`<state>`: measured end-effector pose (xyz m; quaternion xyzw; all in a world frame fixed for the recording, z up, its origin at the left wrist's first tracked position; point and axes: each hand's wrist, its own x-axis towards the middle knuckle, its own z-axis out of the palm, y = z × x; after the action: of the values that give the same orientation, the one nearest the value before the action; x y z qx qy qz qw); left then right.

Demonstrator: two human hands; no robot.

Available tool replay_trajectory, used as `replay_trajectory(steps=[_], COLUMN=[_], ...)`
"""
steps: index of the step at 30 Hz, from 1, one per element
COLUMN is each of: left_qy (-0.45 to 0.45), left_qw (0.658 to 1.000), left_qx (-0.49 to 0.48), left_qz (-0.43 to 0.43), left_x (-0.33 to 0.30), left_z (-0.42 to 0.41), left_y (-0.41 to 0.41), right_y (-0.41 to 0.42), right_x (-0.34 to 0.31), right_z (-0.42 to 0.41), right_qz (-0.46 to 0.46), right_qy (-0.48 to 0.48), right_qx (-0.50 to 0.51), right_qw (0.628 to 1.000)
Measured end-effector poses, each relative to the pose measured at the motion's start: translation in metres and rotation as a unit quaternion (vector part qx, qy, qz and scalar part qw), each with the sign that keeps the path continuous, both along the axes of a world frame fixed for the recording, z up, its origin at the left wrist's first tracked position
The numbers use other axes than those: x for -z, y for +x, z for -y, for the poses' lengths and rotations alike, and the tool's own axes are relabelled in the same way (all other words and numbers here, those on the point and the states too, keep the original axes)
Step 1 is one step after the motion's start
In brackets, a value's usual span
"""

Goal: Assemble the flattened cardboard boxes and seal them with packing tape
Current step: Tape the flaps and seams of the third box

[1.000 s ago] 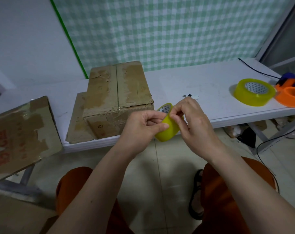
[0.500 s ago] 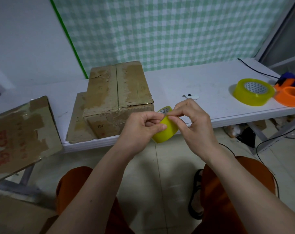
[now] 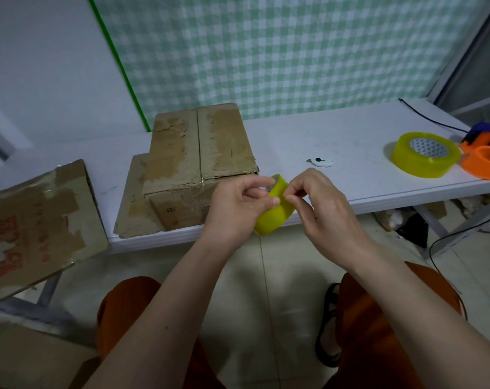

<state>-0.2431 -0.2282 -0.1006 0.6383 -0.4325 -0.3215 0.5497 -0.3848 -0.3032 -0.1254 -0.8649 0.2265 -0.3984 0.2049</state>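
Note:
A small yellow tape roll (image 3: 274,213) is held in front of the table's near edge. My left hand (image 3: 235,204) grips it through its core, thumb on the outer face. My right hand (image 3: 322,203) pinches at the roll's outer surface with thumb and forefinger. An assembled brown cardboard box (image 3: 200,164) stands on the white table (image 3: 336,141) just left of my hands, its top flaps closed, resting on a flat cardboard sheet (image 3: 131,203). A flattened box with red print (image 3: 33,220) lies at the left, overhanging the table.
A larger yellow tape roll (image 3: 426,154) lies at the table's right, beside an orange and purple tape dispenser (image 3: 485,155). A small white cutter (image 3: 321,162) lies mid-table. A black cable (image 3: 431,119) runs along the back right. More cardboard (image 3: 27,360) is on the floor at the lower left.
The roll has tilted and shifted slightly between my hands. My right fingers have moved along its outer surface. Everything on the table stays put.

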Motion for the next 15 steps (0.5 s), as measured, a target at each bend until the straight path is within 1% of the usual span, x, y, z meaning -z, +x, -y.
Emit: replay_trajectory(steps=[3,5,7,9,10,11,13,15], left_qy=[0.009,0.022,0.021,0.013,0.012,0.014,0.019,0.025], left_qw=[0.999,0.998,0.998,0.999,0.999,0.999,0.997,0.992], left_qx=[0.029,0.051,0.051,0.045,0.042,0.040,0.043,0.057], left_qz=[0.019,0.040,0.034,-0.004,-0.019,-0.030,-0.064,-0.106], left_x=[-0.001,-0.003,-0.005,-0.007,-0.007,-0.006,-0.003,0.000], left_z=[0.002,0.002,0.003,0.003,0.004,0.003,0.002,0.000], left_y=[0.003,0.004,0.004,0.003,0.004,0.004,0.005,0.007], right_y=[-0.003,-0.005,-0.005,-0.003,-0.003,-0.003,-0.005,-0.007], right_x=[-0.007,-0.012,-0.016,-0.019,-0.020,-0.021,-0.021,-0.020], right_z=[0.002,0.004,0.004,0.001,0.001,0.001,0.005,0.007], right_qz=[-0.012,0.010,0.057,0.139,0.171,0.184,0.149,0.075], right_qy=[0.029,0.088,0.158,0.225,0.242,0.242,0.223,0.234], right_qx=[0.000,-0.002,-0.013,-0.028,-0.025,-0.016,0.005,-0.008], right_qw=[0.999,0.996,0.986,0.964,0.955,0.952,0.963,0.969])
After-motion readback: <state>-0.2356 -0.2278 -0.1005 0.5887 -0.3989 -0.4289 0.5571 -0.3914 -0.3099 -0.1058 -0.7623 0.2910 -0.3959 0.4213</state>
